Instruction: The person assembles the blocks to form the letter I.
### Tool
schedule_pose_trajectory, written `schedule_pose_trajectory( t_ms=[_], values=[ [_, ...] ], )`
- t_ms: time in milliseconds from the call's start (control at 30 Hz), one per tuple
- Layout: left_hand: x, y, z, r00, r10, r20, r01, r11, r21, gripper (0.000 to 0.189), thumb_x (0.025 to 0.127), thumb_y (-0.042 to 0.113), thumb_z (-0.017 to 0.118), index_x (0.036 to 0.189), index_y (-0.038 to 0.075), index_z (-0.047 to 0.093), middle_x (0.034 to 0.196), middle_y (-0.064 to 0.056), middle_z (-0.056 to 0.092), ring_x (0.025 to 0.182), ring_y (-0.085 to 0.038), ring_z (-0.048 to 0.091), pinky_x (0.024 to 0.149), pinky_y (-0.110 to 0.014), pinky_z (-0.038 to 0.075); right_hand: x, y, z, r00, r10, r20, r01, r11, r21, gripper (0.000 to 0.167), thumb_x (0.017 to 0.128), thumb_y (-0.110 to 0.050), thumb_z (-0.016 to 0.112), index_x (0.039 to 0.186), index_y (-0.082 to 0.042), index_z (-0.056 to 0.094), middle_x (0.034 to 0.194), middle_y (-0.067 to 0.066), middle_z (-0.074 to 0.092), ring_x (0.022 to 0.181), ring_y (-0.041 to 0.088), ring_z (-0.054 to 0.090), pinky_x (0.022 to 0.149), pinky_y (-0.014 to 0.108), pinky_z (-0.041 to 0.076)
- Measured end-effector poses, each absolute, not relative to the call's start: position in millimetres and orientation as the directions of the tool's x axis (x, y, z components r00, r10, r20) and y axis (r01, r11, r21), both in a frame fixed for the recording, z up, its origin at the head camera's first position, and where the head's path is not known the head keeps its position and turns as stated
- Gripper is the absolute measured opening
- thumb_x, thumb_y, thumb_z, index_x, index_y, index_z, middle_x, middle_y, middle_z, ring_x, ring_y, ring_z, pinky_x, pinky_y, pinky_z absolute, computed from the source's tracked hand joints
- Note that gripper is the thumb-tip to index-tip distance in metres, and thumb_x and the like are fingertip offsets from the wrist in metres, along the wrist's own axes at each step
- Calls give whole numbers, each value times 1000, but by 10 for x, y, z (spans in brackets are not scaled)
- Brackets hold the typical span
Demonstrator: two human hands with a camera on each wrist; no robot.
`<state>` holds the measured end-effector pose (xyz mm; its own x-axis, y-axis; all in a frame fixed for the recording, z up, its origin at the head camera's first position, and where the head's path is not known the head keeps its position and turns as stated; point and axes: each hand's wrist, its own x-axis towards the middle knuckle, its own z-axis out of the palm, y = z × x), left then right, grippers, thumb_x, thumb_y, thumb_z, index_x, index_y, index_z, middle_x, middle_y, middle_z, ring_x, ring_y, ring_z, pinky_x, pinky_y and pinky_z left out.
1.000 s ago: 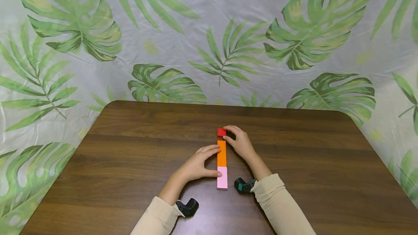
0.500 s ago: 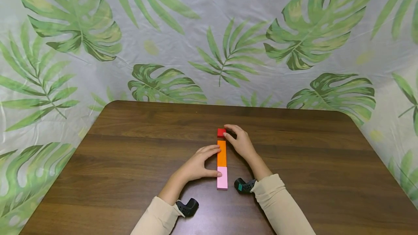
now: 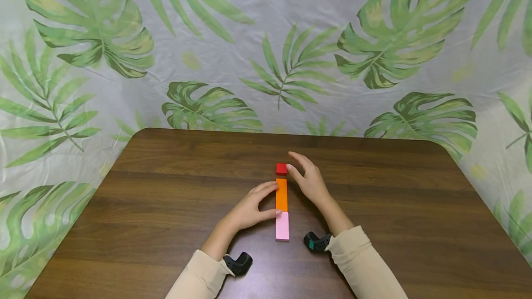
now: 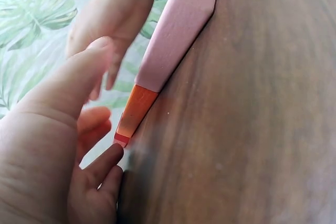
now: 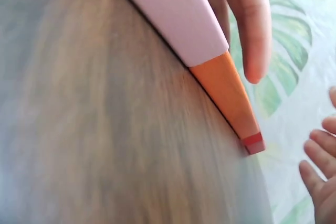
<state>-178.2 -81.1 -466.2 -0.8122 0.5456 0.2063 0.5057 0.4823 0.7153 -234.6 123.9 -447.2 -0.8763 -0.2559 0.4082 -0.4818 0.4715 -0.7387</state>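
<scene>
Three blocks lie end to end in a line on the brown table (image 3: 174, 206): a small red cube (image 3: 281, 169) farthest, an orange block (image 3: 281, 195) in the middle, a pink block (image 3: 282, 226) nearest. My left hand (image 3: 269, 200) rests against the line's left side, thumb at the orange-pink joint and forefinger on the orange block. My right hand (image 3: 296, 164) hovers just right of the red cube with fingers spread, holding nothing. The right wrist view shows the pink block (image 5: 173, 14), orange block (image 5: 226, 95) and red cube (image 5: 253, 143), with my right fingers (image 5: 317, 166) apart from the cube.
A leaf-print cloth (image 3: 266, 59) hangs behind the table and around its sides. Black wrist cameras (image 3: 238, 263) (image 3: 317, 242) sit at my cuffs. The table's far edge (image 3: 282, 134) has rounded corners.
My right hand has let go of the red cube and opened, its fingers lifting up and away. The left hand and the three blocks have stayed put.
</scene>
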Motion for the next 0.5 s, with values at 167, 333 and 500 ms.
schedule_pose_trajectory(
  t_ms=[167,333,500],
  values=[
    [-1795,-820,-4652,-837,470,279,508,481,714,67,84,40,60,137,7,37,142,-5,32,129,-19,26,102,-44,24,-2246,1255,-4328,-852,-263,452,-522,482,-704,51,92,-33,49,138,-15,36,139,6,37,126,21,33,100,45,28],
    [-1792,-819,-4570,-857,371,359,511,518,686,72,85,36,61,142,12,27,145,-7,25,131,-27,21,102,-49,21,-2142,1308,-4171,-826,-290,483,-560,522,-644,59,93,-29,49,144,-19,22,146,3,23,132,19,20,104,45,19],
    [-1774,-826,-4486,-870,308,385,492,604,628,79,85,39,59,145,16,14,149,-3,13,134,-27,11,103,-49,18,-2052,1386,-4085,-776,-325,541,-613,590,-526,63,93,-32,47,145,-15,16,148,3,15,134,22,10,106,44,8]
  ],
)
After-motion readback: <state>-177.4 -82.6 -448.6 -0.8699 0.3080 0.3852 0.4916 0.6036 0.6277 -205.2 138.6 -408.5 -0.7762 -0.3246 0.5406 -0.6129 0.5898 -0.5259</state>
